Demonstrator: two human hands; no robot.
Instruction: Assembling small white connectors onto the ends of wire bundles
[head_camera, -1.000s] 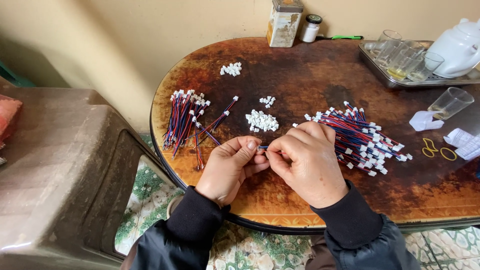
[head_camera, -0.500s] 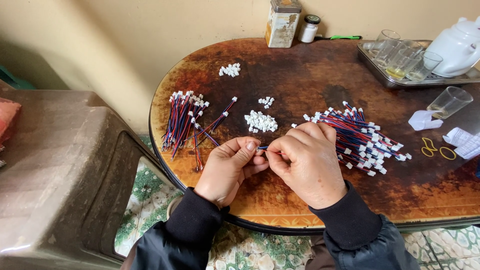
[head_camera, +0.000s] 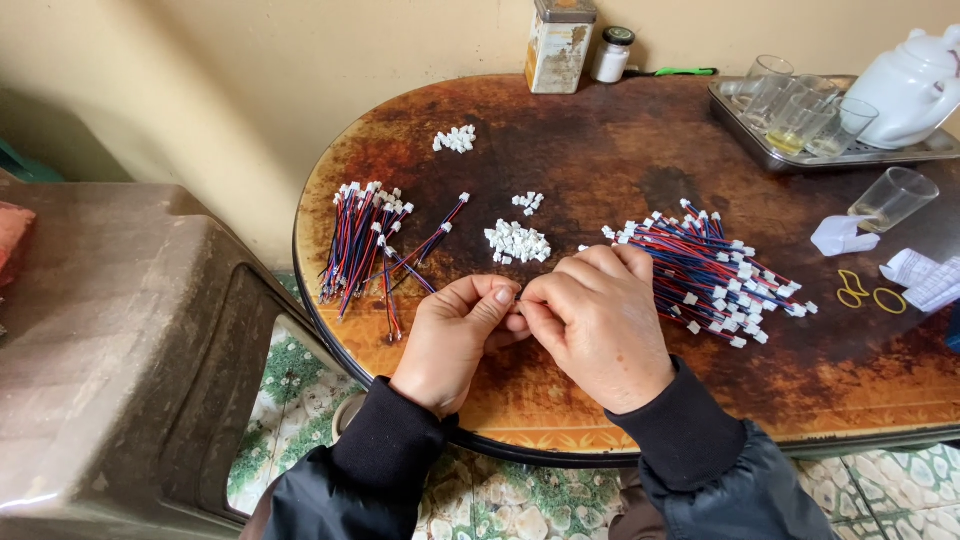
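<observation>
almost nothing has shifted over the last second: the left hand (head_camera: 455, 335) and right hand (head_camera: 600, 325) stay pressed together at the fingertips, pinching something small between them that is too hidden to name, above the near edge of the oval, rust-brown lacquered table (head_camera: 620, 150). so the fine finger work seems mid-step. the heap of red-and-blue wires with white plugs (head_camera: 715, 275) lies just right of them, the neater wire bundle (head_camera: 360, 245) left, loose white plastic connectors (head_camera: 517, 242) just beyond.
</observation>
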